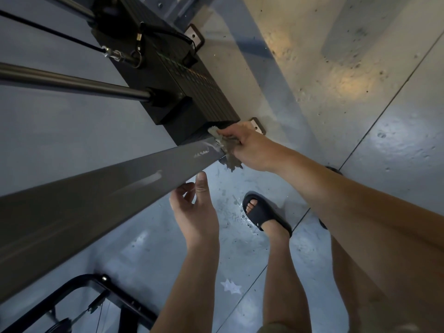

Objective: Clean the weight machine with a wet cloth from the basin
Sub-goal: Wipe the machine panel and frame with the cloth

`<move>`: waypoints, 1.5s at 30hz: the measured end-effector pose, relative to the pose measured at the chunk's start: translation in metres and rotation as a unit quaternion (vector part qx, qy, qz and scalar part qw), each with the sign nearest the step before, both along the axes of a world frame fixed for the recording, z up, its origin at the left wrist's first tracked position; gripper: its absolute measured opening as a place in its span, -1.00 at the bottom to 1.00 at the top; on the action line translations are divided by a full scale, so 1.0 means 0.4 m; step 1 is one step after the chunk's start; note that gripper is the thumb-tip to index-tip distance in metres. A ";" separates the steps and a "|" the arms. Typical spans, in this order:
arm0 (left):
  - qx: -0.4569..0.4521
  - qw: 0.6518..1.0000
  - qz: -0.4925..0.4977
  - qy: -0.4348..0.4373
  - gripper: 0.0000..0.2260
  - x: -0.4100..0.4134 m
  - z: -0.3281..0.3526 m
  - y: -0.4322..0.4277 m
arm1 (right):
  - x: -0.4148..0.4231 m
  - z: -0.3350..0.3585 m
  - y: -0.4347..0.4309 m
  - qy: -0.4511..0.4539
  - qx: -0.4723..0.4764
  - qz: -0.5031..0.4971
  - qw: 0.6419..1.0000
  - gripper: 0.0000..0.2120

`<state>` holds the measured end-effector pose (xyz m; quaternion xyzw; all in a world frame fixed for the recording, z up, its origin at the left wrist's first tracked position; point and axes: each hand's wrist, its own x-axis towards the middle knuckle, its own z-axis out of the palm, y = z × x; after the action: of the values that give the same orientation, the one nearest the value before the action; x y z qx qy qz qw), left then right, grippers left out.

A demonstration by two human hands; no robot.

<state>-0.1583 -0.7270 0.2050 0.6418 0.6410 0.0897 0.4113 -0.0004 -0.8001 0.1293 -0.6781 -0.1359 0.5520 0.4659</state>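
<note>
I look steeply down a weight machine. Its grey upright post (101, 195) runs from the lower left toward the black weight stack (192, 90). My right hand (249, 147) grips a grey wet cloth (225, 147) and presses it against the low end of the post, just under the stack. Wet streaks show on the post's face. My left hand (195, 207) hovers beside the post's right edge, fingers loosely bent, thumb near the edge, holding nothing. No basin is in view.
Chrome guide rods (72, 84) and a black cable with a clip (113, 54) run to the stack. A black frame with pulley (79, 306) sits at the lower left. My foot in a black sandal (264, 212) stands on the wet grey floor (230, 212).
</note>
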 end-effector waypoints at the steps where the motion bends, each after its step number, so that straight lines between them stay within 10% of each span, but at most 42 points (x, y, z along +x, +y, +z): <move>1: 0.002 1.000 -0.002 0.002 -0.59 0.000 0.001 0.001 | -0.003 -0.001 0.003 -0.012 -0.001 0.000 1.000 -0.65; 14: -0.001 1.000 0.005 -0.019 -0.65 0.003 -0.002 -0.002 | -0.019 -0.047 0.025 -0.050 0.014 -0.115 0.992 -0.89; 19: -0.021 1.000 -0.005 -0.002 -0.36 -0.009 -0.003 0.011 | -0.026 -0.037 0.035 -0.048 -0.023 -0.120 0.991 -0.85; 45: -0.214 0.974 0.022 -0.075 -0.85 -0.041 0.286 -0.026 | -0.030 0.362 -0.082 0.123 0.128 -0.187 0.966 -0.77</move>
<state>-0.1748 -0.7374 0.3193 0.5156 0.6268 0.0073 0.5842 -0.0124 -0.8330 0.2742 -0.5528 -0.0180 0.5125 0.6569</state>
